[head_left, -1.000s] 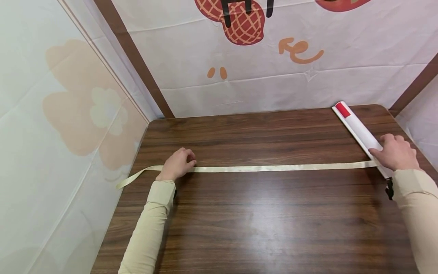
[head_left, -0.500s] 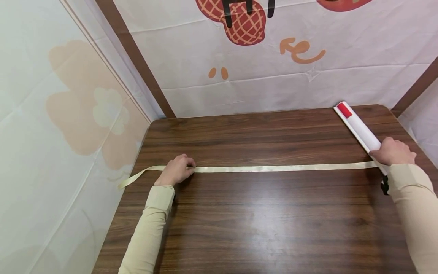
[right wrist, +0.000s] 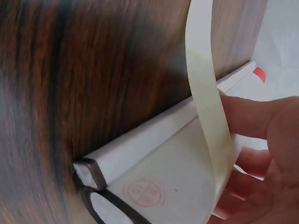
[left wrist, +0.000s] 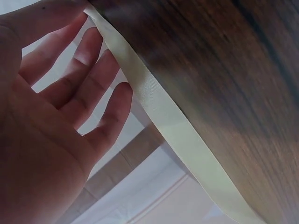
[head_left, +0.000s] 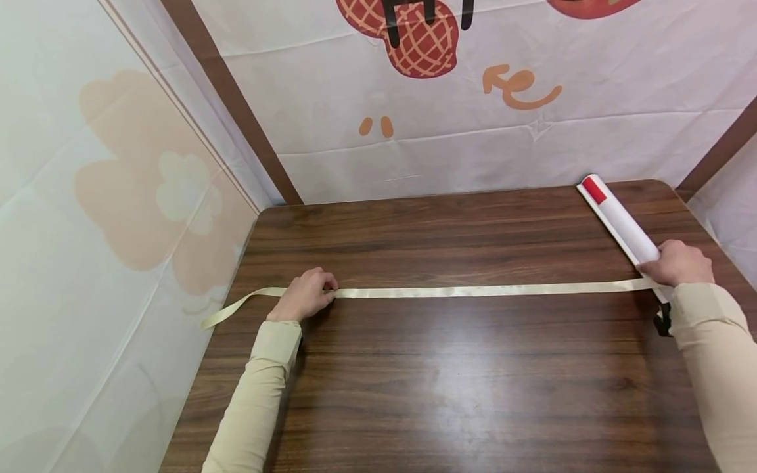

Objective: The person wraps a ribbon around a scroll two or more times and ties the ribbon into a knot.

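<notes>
A cream ribbon (head_left: 437, 292) stretches nearly straight across the wooden table, its loose left end curling past the table's left edge. My left hand (head_left: 304, 294) pinches it between thumb and index finger; in the left wrist view the other fingers are loosely bent beside the ribbon (left wrist: 163, 116). At the right, my right hand (head_left: 680, 264) grips a white roll (head_left: 621, 223) with a flat bar along one side, a red patch at its far end and a black loop at the near end. In the right wrist view the ribbon (right wrist: 205, 84) passes over the roll (right wrist: 163, 163) near the thumb.
The brown wood-grain table (head_left: 461, 381) fills the front. Behind it hangs a printed white cloth (head_left: 473, 157), and another with a pale flower (head_left: 136, 184) closes off the left side.
My left hand has come down a little, and its fingertips have closed on the ribbon. My right hand has shifted slightly left and settled round the roll. The ribbon has stayed in place.
</notes>
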Demonstrator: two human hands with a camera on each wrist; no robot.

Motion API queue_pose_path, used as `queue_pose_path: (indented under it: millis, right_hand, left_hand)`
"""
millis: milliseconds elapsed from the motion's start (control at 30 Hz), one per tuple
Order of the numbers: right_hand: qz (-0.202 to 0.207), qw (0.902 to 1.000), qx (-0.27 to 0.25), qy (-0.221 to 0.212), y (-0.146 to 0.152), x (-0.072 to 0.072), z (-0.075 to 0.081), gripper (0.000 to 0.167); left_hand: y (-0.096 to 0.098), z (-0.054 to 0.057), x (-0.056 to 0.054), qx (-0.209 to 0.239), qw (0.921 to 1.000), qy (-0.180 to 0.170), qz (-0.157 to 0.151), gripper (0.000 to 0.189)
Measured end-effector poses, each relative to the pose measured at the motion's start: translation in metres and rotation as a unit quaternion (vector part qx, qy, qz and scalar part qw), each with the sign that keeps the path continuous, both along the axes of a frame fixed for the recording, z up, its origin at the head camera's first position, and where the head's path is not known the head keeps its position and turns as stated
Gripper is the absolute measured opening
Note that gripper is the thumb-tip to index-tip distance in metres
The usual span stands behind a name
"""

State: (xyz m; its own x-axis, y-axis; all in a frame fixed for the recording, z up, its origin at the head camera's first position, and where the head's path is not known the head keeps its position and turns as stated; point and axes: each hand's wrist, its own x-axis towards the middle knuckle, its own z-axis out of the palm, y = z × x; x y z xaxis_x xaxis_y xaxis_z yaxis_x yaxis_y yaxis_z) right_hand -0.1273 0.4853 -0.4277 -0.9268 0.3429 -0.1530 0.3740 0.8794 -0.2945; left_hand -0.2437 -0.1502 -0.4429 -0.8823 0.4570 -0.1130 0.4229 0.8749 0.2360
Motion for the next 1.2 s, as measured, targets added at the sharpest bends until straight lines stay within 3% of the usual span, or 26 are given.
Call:
queue_pose_path:
  millis: [267, 467, 633, 767, 900, 1067, 1200]
  right_hand:
    - [-0.033, 0.9992, 0.009, 0.019, -0.003, 0.003, -0.004, 0.053]
    - [-0.065, 0.9953, 0.008, 0.071, -0.004, 0.004, -0.005, 0.050]
    - [-0.103, 0.9890, -0.005, 0.106, -0.003, 0.003, -0.003, 0.051]
    - [-0.154, 0.9771, -0.026, 0.145, -0.004, 0.001, -0.001, 0.055]
    - [-0.226, 0.9485, -0.070, 0.211, -0.007, -0.002, 0.000, 0.057]
    - [-0.332, 0.8891, -0.121, 0.290, -0.010, -0.009, 0.004, 0.046]
    - [-0.379, 0.8419, -0.168, 0.345, -0.010, -0.013, 0.009, 0.037]
  left_hand:
    - [0.001, 0.001, 0.001, -0.001, 1.0000, -0.007, 0.005, 0.010]
    - [0.001, 0.000, 0.000, 0.000, 1.0000, -0.004, 0.003, 0.010]
    - [0.001, 0.000, -0.001, 0.000, 1.0000, -0.007, 0.006, 0.010]
    - [0.002, 0.001, -0.001, -0.005, 0.9999, -0.009, 0.006, 0.010]
    - [0.003, 0.001, -0.001, -0.006, 0.9999, -0.010, 0.006, 0.010]
    - [0.003, 0.001, -0.001, -0.006, 0.9999, -0.008, 0.010, 0.009]
    - [0.004, 0.001, -0.001, -0.004, 0.9998, -0.011, 0.013, 0.009]
